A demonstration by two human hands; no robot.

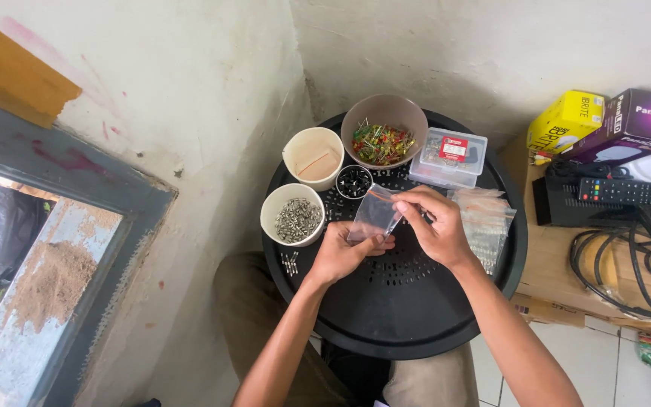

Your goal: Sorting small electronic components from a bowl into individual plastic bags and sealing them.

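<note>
Over the middle of the round black tray (pixel 416 316), both hands meet on a small clear plastic bag (pixel 371 215). Left hand (pixel 338 252) pinches its lower edge, fingers closed on the film. Right hand (pixel 437 224) pinches the upper right corner, fingertips narrow, as if at the mouth of the bag. Bag looks thin, limp and slippery, nearly weightless; best held by the edges, where both hands have it. Contents too small to tell.

Left of the hands: white cup of small metal parts (pixel 292 215), a few loose ones on the tray below it. Behind: white cup with a tan insert (pixel 313 157), small black dish (pixel 354 182), brown bowl of red and green parts (pixel 383 130), clear lidded box (pixel 447 156). Right: stack of clear bags (pixel 487 222). Off the tray: yellow and purple cartons, remote control (pixel 623 192), black cables (pixel 642 260).
</note>
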